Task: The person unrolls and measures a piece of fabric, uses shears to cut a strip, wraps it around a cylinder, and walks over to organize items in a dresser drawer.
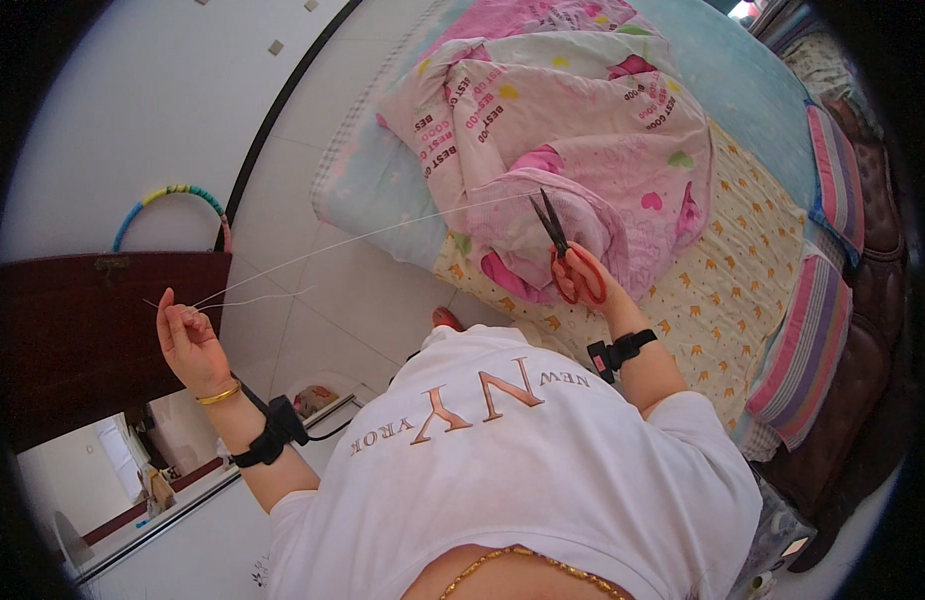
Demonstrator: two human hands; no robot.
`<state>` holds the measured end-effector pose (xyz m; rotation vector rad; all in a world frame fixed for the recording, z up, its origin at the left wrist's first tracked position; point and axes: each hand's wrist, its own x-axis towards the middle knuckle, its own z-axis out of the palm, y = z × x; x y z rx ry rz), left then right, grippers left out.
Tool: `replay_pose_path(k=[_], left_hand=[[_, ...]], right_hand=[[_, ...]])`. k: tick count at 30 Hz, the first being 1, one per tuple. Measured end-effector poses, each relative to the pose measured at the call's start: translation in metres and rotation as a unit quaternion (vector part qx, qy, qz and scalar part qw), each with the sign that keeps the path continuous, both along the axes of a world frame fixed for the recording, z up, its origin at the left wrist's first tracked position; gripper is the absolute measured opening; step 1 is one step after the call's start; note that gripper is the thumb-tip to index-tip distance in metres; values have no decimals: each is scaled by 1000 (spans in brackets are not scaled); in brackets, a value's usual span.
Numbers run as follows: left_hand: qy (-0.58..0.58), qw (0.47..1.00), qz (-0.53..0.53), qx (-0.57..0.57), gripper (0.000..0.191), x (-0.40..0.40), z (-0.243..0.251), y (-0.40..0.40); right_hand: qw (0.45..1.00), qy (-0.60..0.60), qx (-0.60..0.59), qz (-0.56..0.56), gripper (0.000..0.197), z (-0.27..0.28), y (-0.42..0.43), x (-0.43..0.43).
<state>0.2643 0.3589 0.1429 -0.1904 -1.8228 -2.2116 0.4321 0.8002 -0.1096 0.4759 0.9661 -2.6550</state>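
Note:
Out to the left, my left hand (pixel 188 345) pinches a thin sewing needle (pixel 151 304) between its fingertips. From there a white thread (pixel 402 223) runs taut across to a gathered pink cloth (pixel 507 214) on the bed, and a shorter loose tail hangs beside the fingers. My right hand (pixel 591 274) has its fingers in the red handles of a pair of scissors (pixel 554 225). The dark blades point up and away, tips slightly apart, close to the thread's far end. Where the thread enters the cloth is too small to tell.
A rumpled pink printed quilt (pixel 567 105) covers part of the bed, over a cream crown-print sheet (pixel 732 285). Striped pillows (pixel 796 352) lie along the brown headboard (pixel 856 442). Left stand a dark red wooden panel (pixel 109 330) and a taped hoop (pixel 169 191). Pale floor tiles (pixel 320 330) lie between.

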Motion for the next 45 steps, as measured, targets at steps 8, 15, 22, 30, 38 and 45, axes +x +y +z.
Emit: replay_pose_path(k=[8, 15, 22, 30, 38, 45], left_hand=[[8, 1000, -20, -10, 26, -3, -2, -3], [6, 1000, -18, -7, 26, -2, -1, -5], [6, 1000, -9, -18, 27, -3, -5, -11], [17, 999, 50, 12, 27, 1, -3, -30], [-75, 977, 21, -198, 19, 33, -11, 27], [-158, 963, -162, -145, 17, 32, -37, 64]], right_hand=[[1000, 12, 5, -27, 29, -21, 1, -26], [999, 21, -5, -23, 30, -22, 0, -33], [999, 37, -6, -22, 36, -20, -1, -32], [999, 31, -2, -37, 36, -16, 2, -37], [956, 88, 281, 1, 32, 6, 1, -52], [891, 192, 404, -72, 44, 41, -26, -29]])
